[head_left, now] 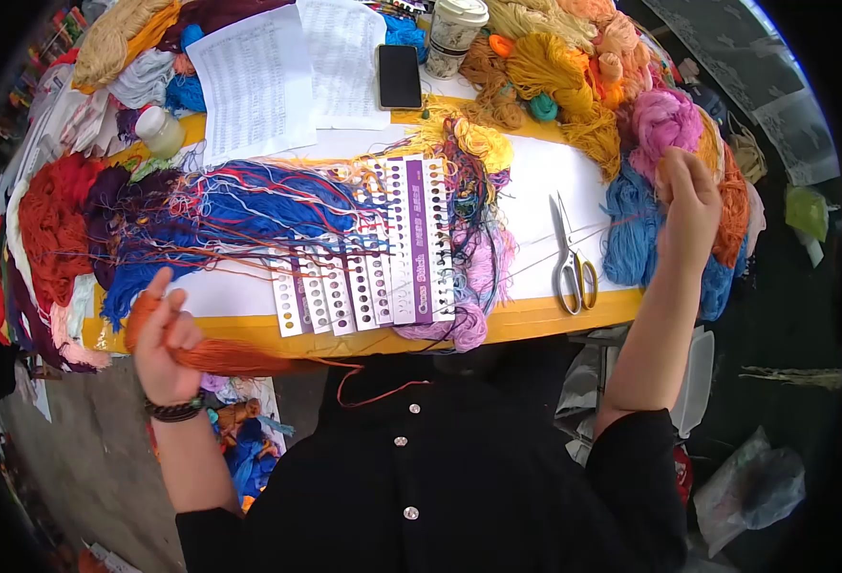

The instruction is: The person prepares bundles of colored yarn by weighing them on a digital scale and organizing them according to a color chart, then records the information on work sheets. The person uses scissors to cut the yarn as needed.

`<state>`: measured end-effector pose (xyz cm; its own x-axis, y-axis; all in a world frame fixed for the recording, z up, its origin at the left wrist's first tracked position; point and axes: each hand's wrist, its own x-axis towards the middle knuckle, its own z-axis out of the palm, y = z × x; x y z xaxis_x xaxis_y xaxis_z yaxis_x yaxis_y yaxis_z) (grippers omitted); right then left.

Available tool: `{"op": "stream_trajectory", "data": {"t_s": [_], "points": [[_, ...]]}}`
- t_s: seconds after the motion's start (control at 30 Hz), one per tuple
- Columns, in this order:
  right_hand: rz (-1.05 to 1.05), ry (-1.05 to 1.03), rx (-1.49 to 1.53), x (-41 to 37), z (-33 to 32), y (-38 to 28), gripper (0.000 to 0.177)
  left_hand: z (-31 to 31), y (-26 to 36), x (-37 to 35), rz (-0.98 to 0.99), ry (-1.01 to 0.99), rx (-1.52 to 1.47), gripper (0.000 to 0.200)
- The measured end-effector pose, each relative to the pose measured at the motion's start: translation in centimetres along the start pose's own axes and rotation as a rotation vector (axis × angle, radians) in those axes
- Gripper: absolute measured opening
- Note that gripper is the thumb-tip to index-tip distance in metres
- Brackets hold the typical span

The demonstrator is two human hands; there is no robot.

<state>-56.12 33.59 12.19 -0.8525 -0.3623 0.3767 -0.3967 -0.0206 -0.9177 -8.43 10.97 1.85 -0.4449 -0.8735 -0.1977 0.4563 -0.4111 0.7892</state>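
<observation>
My left hand (165,349) is at the table's front left edge, its index finger raised and other fingers curled. A hank of orange thread (234,356) passes around it, and a loose strand trails across the black shirt. My right hand (693,205) is raised on the right, fingertips pinched on a thin thread (588,229) that stretches left across the table toward the thread cards. Those white punched cards (373,286), one with a purple "Cross Stitch" strip (418,229), lie mid-table with blue, red and dark strands (277,201) through their holes.
Scissors (569,263) lie right of the cards. Yellow (554,72), pink (664,124) and blue (631,229) hanks line the right side; red hanks (55,215) lie left. Printed sheets (254,86), a phone (400,76), a cup (454,38) and a jar (160,132) stand or lie behind.
</observation>
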Motion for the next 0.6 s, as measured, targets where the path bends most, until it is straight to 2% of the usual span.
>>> {"op": "stream_trajectory", "data": {"t_s": [0.03, 0.07, 0.1, 0.17, 0.2, 0.27, 0.3, 0.37, 0.43, 0.5, 0.6], "points": [[-0.204, 0.158, -0.281, 0.6, -0.3, 0.8, 0.018, 0.4, 0.2, 0.1, -0.021, -0.022, -0.003, 0.042], [-0.286, 0.084, -0.363, 0.0, 0.0, 2.0, 0.018, 1.1, 0.2, 0.4, -0.04, -0.042, -0.005, 0.041], [-0.252, -0.065, -0.378, -1.6, 1.6, 2.5, 0.017, 3.0, -0.4, 0.7, -0.14, -0.094, 0.049, 0.04], [-0.008, -0.518, -0.3, -7.3, 6.9, 4.8, 0.017, 6.6, -3.6, 1.9, -0.42, -0.244, 0.099, 0.039], [0.058, -0.722, -0.249, -10.3, 9.5, 6.0, 0.017, 8.0, -5.6, 2.4, -0.497, -0.245, 0.137, 0.036], [0.134, -0.966, -0.309, -13.9, 13.2, 6.5, 0.021, 9.6, -9.1, 3.7, -0.648, -0.211, 0.25, 0.034], [0.045, -0.973, -0.337, -15.2, 14.4, 8.4, 0.022, 8.6, -10.8, 4.7, -0.718, -0.204, 0.246, 0.035], [0.329, -1.065, -0.29, -15.7, 15.4, 9.0, 0.025, 8.9, -12.0, 5.6, -0.768, -0.12, 0.321, 0.035], [0.313, -1.085, -0.306, -15.7, 15.8, 9.7, 0.026, 9.5, -12.2, 5.8, -0.774, -0.1, 0.335, 0.032], [0.52, -1.029, -0.189, -15.7, 16.1, 10.2, 0.026, 10.1, -12.4, 5.9, -0.741, -0.059, 0.367, 0.028], [0.616, -1.018, -0.084, -15.3, 16.0, 10.3, 0.026, 10.7, -13.6, 5.4, -0.598, -0.116, 0.364, 0.017]]}}
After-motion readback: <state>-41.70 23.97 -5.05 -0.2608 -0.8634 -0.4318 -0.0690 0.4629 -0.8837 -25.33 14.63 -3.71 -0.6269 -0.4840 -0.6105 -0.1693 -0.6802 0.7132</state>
